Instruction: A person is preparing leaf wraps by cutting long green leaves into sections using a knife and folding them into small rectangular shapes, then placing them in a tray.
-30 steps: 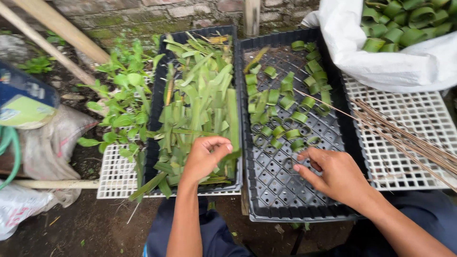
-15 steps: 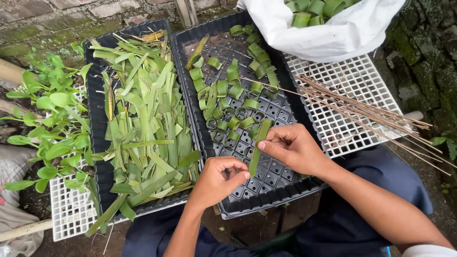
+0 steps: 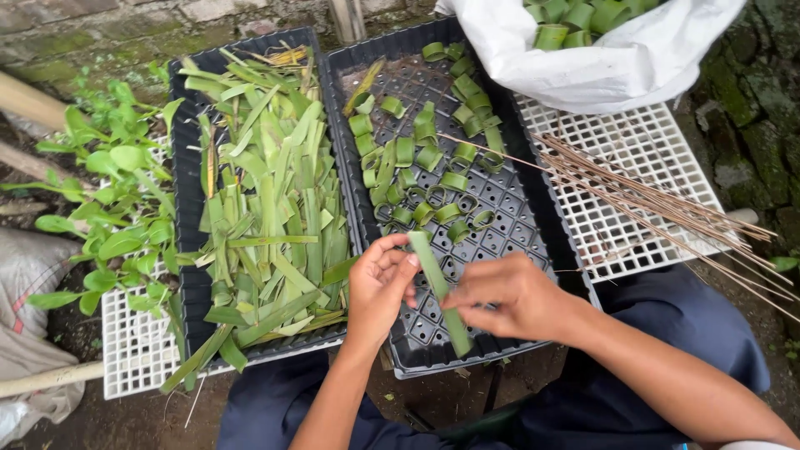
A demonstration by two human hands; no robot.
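the left hand [image 3: 379, 287] and the right hand [image 3: 508, 296] both grip one green leaf strip [image 3: 440, 292] low in the view, at about 6 o'clock; the left fingers pinch the strip near its upper end, the right fingers close around it at the middle, and the strip runs aslant from 11 o'clock down to 5 o'clock between them; it hangs over the near edge of the right tray [image 3: 533, 208], a black grid tray; at 12 o'clock from the hands lie leaf rings [image 3: 425, 154], scattered over that tray's grid; at 9 o'clock stands the left tray [image 3: 187, 275], also black, heaped with cut leaves [image 3: 267, 208]; at 10 o'clock beyond it grow small green plants [image 3: 108, 200]; at 2 o'clock thin brown sticks [image 3: 658, 200] lie across a white grid [image 3: 633, 150]; at 1 o'clock a white sack [image 3: 600, 58] holds more rings; dark blue trousers [image 3: 675, 342] show at 5 o'clock.
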